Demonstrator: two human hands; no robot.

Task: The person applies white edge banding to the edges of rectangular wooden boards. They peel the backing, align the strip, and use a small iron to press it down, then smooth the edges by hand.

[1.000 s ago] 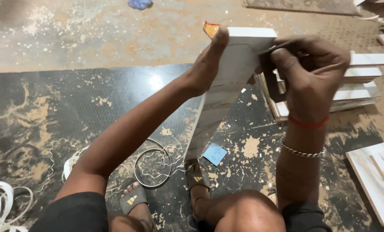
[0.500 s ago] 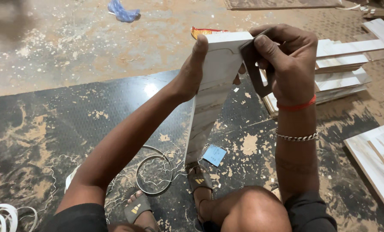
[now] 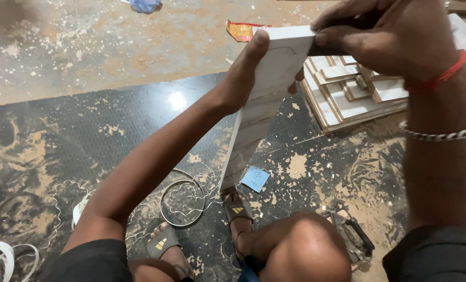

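Observation:
A long white marbled board (image 3: pixel 261 104) stands tilted on end, its foot resting by my sandalled foot (image 3: pixel 238 211) on the dark floor sheet (image 3: pixel 87 141). My left hand (image 3: pixel 243 73) grips the board's upper left edge, thumb along the top corner. My right hand (image 3: pixel 384 36), with a red thread and a metal bracelet at the wrist, pinches a thin dark tool against the board's top right corner; the tool is mostly hidden by the fingers.
A stack of white-faced boards (image 3: pixel 348 94) lies behind the held board. A small blue square (image 3: pixel 255 179), a loop of edge strip (image 3: pixel 183 203), curled white trimmings (image 3: pixel 3 258), sawdust patches, a dark hand tool (image 3: pixel 350 237) by my knee, a red-yellow wrapper (image 3: pixel 242 30).
The view has closed in on the board's top. My right hand has shifted along the top corner and now presses the dark tool there; my left hand keeps its grip.

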